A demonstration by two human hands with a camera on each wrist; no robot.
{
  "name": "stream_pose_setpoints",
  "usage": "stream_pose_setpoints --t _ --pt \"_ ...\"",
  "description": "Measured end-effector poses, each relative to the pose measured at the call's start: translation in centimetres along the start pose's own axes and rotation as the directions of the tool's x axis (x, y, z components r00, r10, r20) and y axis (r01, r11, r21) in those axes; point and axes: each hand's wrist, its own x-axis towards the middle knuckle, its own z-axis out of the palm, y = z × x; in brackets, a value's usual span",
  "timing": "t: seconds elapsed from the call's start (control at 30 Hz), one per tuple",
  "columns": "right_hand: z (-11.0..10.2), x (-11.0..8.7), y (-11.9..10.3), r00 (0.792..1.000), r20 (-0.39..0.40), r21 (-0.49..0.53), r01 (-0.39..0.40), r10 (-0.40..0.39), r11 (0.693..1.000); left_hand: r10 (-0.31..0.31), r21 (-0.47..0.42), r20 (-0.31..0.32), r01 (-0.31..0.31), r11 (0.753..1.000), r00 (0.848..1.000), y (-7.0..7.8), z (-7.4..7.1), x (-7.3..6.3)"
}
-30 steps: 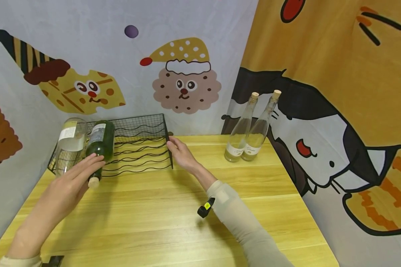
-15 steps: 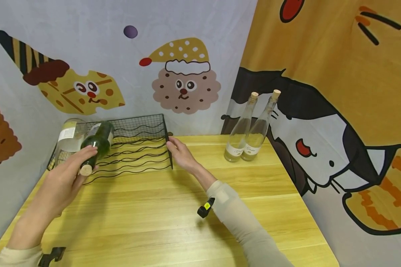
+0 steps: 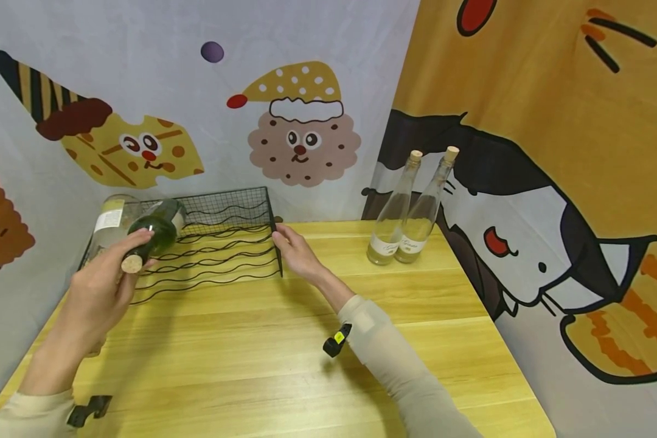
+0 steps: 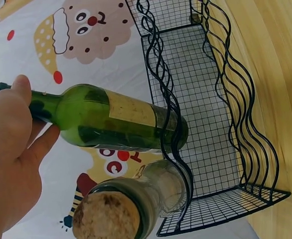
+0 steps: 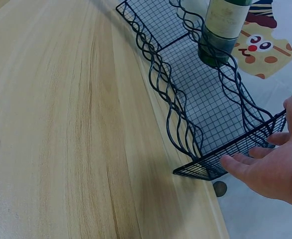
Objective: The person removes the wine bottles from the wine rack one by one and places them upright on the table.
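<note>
A green wine bottle (image 3: 161, 230) with a cork is tilted over the left part of a black wire wine rack (image 3: 230, 207). My left hand (image 3: 100, 289) grips it by the neck; in the left wrist view, the base of the bottle (image 4: 106, 119) is among the rack's wavy wires. Beside it on the left, a clear corked bottle (image 3: 108, 220) lies in the rack, partly hidden by my hand. My right hand (image 3: 301, 252) rests against the rack's right end panel, its fingers (image 5: 240, 167) touching the outer mesh in the right wrist view.
Two clear corked bottles (image 3: 384, 234) with white labels stand close together at the table's right rear. The wooden table (image 3: 285, 365) reaches a cloth backdrop (image 3: 159, 36) with cartoon figures just behind the rack.
My left hand has closed round the green bottle's neck and moved it up and leftward, turning the corked end toward me. The right hand has stayed on the rack's end.
</note>
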Motion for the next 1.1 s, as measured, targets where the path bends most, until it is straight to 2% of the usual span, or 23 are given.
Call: stream_pose_setpoints --t 0.17,0.33,0.57,0.63,0.83,1.1 --pt "0.1 0.0 0.1 1.000 0.003 0.006 0.001 -0.001 1.000 -0.033 -0.002 -0.016 0.033 0.999 0.999 0.2 0.2 0.0" --pt "0.2 -0.1 0.1 1.000 0.005 0.024 0.011 -0.011 1.000 -0.031 -0.029 -0.055 0.029 0.999 0.998 0.2 0.6 0.0" --pt "0.3 -0.1 0.0 1.000 0.006 0.020 0.004 -0.004 1.000 0.003 0.046 -0.089 0.001 0.999 0.996 0.4 0.8 0.0" --pt "0.3 -0.2 0.0 1.000 0.010 0.014 0.004 -0.004 1.000 -0.005 0.038 -0.108 0.009 0.999 0.994 0.5 0.9 -0.2" --pt "0.3 -0.2 -0.1 1.000 0.021 0.014 0.001 -0.001 1.000 -0.043 -0.069 -0.218 0.028 0.997 0.975 1.2 1.2 0.2" --pt "0.3 -0.2 0.1 1.000 0.019 0.007 0.010 -0.010 1.000 -0.066 -0.064 -0.311 0.049 0.997 0.948 3.0 0.4 1.1"
